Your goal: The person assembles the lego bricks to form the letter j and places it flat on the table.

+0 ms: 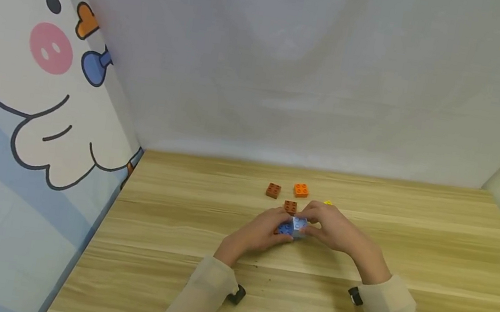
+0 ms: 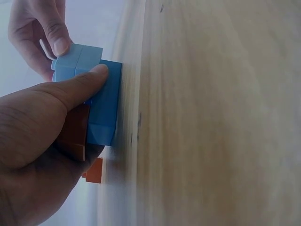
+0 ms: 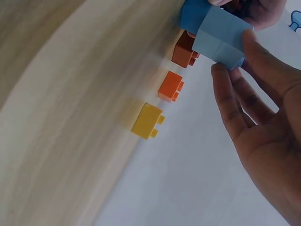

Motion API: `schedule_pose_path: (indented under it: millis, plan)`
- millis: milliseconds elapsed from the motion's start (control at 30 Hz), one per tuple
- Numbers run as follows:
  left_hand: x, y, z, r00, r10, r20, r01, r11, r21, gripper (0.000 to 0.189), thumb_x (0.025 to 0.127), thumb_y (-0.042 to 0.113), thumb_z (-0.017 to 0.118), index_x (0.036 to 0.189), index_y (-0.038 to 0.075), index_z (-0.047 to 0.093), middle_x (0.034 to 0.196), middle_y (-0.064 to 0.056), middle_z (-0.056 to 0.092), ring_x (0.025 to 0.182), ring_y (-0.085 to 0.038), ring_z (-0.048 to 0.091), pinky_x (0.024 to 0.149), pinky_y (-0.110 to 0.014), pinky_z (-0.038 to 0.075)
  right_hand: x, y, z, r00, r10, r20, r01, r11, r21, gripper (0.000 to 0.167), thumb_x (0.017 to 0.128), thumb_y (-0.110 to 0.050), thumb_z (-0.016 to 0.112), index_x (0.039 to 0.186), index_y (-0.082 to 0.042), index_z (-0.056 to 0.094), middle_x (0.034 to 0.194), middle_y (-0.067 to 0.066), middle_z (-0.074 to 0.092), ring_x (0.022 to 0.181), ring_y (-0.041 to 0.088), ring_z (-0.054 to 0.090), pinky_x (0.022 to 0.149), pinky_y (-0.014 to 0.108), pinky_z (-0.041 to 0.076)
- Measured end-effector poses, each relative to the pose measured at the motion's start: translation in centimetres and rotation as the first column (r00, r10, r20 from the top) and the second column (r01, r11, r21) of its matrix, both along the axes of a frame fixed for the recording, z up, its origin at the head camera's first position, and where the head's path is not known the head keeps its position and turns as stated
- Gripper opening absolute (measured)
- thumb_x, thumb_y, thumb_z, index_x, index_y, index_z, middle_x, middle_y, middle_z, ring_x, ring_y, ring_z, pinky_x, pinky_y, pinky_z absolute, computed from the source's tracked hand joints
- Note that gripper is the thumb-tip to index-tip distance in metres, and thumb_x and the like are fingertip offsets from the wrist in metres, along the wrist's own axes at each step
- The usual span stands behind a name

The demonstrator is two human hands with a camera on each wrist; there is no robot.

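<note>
My left hand (image 1: pixel 262 228) holds a low blue toy brick (image 2: pixel 107 101) at the table surface, its thumb along the near side. A brown brick (image 2: pixel 75 129) sits on that blue brick, partly covered by the left palm. On its other end stand light blue bricks (image 3: pixel 220 35), with a seam between them. My right hand (image 1: pixel 333 227) pinches these light blue bricks between thumb and fingertips from the right. In the head view, studs show on top of the light blue brick (image 1: pixel 299 222).
Just behind the hands lies a brown brick (image 1: pixel 290 206), with another brown brick (image 1: pixel 273 190) farther left. An orange brick (image 1: pixel 301 190) is beyond them. A yellow brick (image 3: pixel 147 121) lies behind the right hand. The wooden table (image 1: pixel 158 250) meets a pale backdrop (image 1: pixel 315 106).
</note>
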State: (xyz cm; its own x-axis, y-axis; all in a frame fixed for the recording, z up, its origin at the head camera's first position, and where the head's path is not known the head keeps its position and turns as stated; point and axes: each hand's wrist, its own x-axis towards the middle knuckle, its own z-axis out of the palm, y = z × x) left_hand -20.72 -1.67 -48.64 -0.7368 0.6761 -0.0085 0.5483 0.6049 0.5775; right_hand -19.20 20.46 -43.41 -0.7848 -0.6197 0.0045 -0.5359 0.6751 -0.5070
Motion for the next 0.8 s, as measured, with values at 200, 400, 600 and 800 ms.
schedule_pose_path:
  millis: [200, 400, 600, 800]
  plan:
    - [-0.1, -0.2, 0.0, 1.0, -0.001, -0.005, 0.001, 1.0, -0.015, 0.041, 0.102, 0.035, 0.063, 0.134, 0.009, 0.061, 0.122, -0.004, 0.063, 0.102, -0.012, 0.056, 0.09, -0.027, 0.049, -0.3, -0.2, 0.2, 1.0, 0.021, 0.002, -0.021, 1.0, 0.01, 0.036, 0.096, -0.012, 0.07, 0.131, -0.001, 0.068, 0.116, 0.01, 0.069, 0.099, 0.019, 0.066, 0.083, 0.039, 0.056]
    - [0.0, -0.2, 0.2, 1.0, 0.0, 0.003, 0.0, 1.0, -0.013, 0.041, 0.102, 0.035, 0.063, 0.133, 0.008, 0.061, 0.124, -0.004, 0.063, 0.104, -0.013, 0.058, 0.093, -0.028, 0.05, -0.7, 0.1, 0.5, 0.999, 0.038, 0.002, -0.038, 0.999, 0.002, 0.034, 0.097, -0.015, 0.07, 0.128, -0.001, 0.069, 0.114, 0.009, 0.07, 0.097, 0.019, 0.065, 0.082, 0.042, 0.056]
    - [-0.2, -0.1, 0.2, 1.0, 0.005, -0.017, -0.005, 1.0, -0.027, 0.041, 0.102, 0.035, 0.064, 0.133, 0.008, 0.061, 0.126, -0.005, 0.064, 0.108, -0.014, 0.059, 0.097, -0.031, 0.05, -1.7, 0.5, 0.4, 1.0, -0.015, -0.009, 0.015, 0.999, -0.028, 0.032, 0.103, -0.021, 0.062, 0.127, -0.001, 0.07, 0.116, 0.011, 0.071, 0.099, 0.02, 0.066, 0.086, 0.046, 0.056]
    - [-0.3, 0.0, 0.0, 1.0, 0.007, -0.017, -0.007, 0.999, -0.04, 0.043, 0.101, 0.034, 0.064, 0.134, 0.007, 0.061, 0.127, -0.006, 0.064, 0.11, -0.014, 0.059, 0.1, -0.032, 0.05, -3.0, 0.5, -0.4, 0.999, -0.047, -0.006, 0.047, 0.998, -0.028, 0.033, 0.104, -0.019, 0.06, 0.129, 0.001, 0.068, 0.118, 0.016, 0.07, 0.103, 0.027, 0.066, 0.089, 0.048, 0.056]
